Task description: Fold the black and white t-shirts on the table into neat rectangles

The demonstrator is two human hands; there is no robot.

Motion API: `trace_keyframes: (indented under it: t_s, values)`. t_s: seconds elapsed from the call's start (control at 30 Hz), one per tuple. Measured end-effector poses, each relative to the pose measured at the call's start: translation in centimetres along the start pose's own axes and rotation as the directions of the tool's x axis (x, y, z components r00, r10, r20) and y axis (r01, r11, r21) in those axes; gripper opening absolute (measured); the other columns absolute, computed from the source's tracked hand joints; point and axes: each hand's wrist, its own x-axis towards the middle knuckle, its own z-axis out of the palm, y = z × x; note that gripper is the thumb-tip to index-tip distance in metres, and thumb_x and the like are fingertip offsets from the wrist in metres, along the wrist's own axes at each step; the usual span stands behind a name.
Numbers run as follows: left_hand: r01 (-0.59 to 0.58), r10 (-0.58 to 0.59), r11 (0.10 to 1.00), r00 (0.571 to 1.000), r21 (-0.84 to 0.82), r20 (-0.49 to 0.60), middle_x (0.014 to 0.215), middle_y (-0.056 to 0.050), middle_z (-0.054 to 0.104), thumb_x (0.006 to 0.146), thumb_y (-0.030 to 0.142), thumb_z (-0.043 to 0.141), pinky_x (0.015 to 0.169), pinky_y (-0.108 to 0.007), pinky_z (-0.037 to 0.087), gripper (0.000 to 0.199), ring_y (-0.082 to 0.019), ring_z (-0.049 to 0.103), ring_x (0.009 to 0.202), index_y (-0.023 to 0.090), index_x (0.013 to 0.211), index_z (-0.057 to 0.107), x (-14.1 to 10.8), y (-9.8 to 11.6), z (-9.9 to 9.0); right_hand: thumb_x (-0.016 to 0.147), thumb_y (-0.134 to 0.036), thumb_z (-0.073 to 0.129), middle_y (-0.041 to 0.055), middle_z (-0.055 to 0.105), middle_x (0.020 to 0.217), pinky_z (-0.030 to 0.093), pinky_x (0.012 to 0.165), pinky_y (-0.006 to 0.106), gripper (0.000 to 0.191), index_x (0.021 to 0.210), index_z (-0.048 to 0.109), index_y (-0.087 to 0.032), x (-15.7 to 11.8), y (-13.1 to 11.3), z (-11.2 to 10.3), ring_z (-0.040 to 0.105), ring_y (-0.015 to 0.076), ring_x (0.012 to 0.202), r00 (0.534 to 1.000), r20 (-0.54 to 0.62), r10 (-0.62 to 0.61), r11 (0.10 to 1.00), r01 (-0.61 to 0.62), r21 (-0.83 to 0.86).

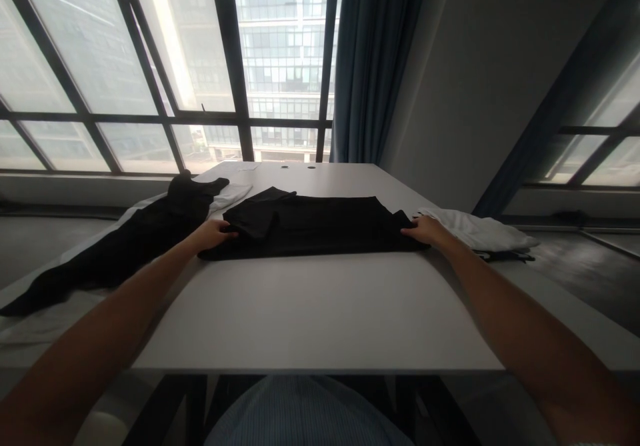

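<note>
A black garment (330, 226), partly folded, lies spread sideways on the white table in front of me; it looks like a shirt with a sleeve folded over at its left. At its left end, my left hand (214, 233) pinches the cloth between thumb and fingers. My right hand (423, 229) grips the opposite end in the same way, near a small raised corner of the fabric. Both arms reach far forward, and the garment's near edge runs almost straight between the hands.
Further black clothes (125, 233) lie in a long heap on the left, over white cloth (233, 196). A stack of white garments (480, 229) with something dark beneath sits at the right. Behind the white table (320, 319) are windows and a blue curtain (373, 66).
</note>
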Motion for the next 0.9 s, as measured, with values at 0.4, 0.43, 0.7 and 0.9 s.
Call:
trace_keyframes:
  t_s: [0.4, 0.43, 0.7, 0.9]
  values:
    - [0.166, -0.092, 0.947, 0.96, 0.276, -0.264, 0.111, -0.019, 0.076, 0.089, 0.045, 0.051, 0.088, -0.041, 0.053, 0.045, -0.039, 0.069, 0.107, 0.014, 0.108, 0.077, 1.1, 1.3, 0.5, 0.091, -0.044, 0.06, 0.0173, 0.077, 0.102, 0.052, 0.081, 0.035, 0.038, 0.103, 0.078, -0.013, -0.7, -0.5, 0.2, 0.072, 0.0311, 0.099, 1.0, -0.009, -0.026, 0.995, 0.025, -0.095]
    - [0.192, -0.12, 0.923, 0.967, 0.334, -0.223, 0.112, -0.019, 0.076, 0.087, 0.047, 0.054, 0.088, -0.043, 0.053, 0.045, -0.041, 0.068, 0.109, 0.015, 0.11, 0.076, 1.0, 1.2, 0.6, 0.09, -0.043, 0.061, 0.0185, 0.076, 0.105, 0.052, 0.083, 0.037, 0.038, 0.105, 0.078, -0.013, -0.9, -0.8, 0.1, 0.071, 0.0331, 0.102, 1.0, -0.013, -0.002, 0.994, 0.001, -0.111]
    - [-0.206, 0.29, 0.815, 0.954, 0.542, -0.074, 0.148, -0.01, 0.057, 0.079, 0.027, 0.062, 0.109, -0.045, 0.044, 0.065, -0.034, 0.053, 0.135, 0.024, 0.144, 0.057, -0.1, 2.0, 1.3, 0.089, -0.034, 0.065, 0.0186, 0.063, 0.136, 0.047, 0.103, 0.042, 0.048, 0.133, 0.064, -0.016, -2.1, -3.5, 0.1, 0.061, 0.0322, 0.124, 0.973, -0.147, -0.176, 0.972, 0.148, -0.183]
    - [-0.29, 0.29, 0.794, 0.953, 0.534, 0.086, 0.132, -0.003, 0.07, 0.077, 0.02, 0.057, 0.107, -0.04, 0.045, 0.043, -0.03, 0.063, 0.122, 0.03, 0.114, 0.077, 1.5, 3.0, 1.8, 0.098, -0.033, 0.053, 0.0154, 0.065, 0.134, 0.046, 0.105, 0.037, 0.038, 0.128, 0.068, -0.016, -1.9, -5.3, 1.6, 0.063, 0.0273, 0.122, 0.954, -0.014, -0.3, 0.953, 0.3, -0.043]
